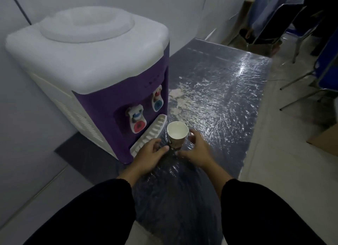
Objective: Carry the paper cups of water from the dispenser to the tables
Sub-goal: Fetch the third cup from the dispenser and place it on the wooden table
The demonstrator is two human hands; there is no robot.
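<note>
So from my feed, the water dispenser (95, 80) sits on the floor against a pale wall, white top, purple front, a red tap and a blue tap over a white drip tray (150, 135). Right of it the floor is covered by a dark sheet under shiny, wrinkled clear plastic (219, 98), with whitish patches near the dispenser. Beyond that, pale floor, blue chairs (325, 65) on metal legs, and a cardboard box (325, 140) at the right edge.

The paper cup (177, 134) stands upright on the plastic just right of the drip tray, with some water in it. There's a dark mark on its side but I can't read it.

Left hand (150, 155) and right hand (197, 149) sit either side of the cup, fingers spread and loose, neither touching it as far as I can tell. Black sleeves (265, 213).
</note>
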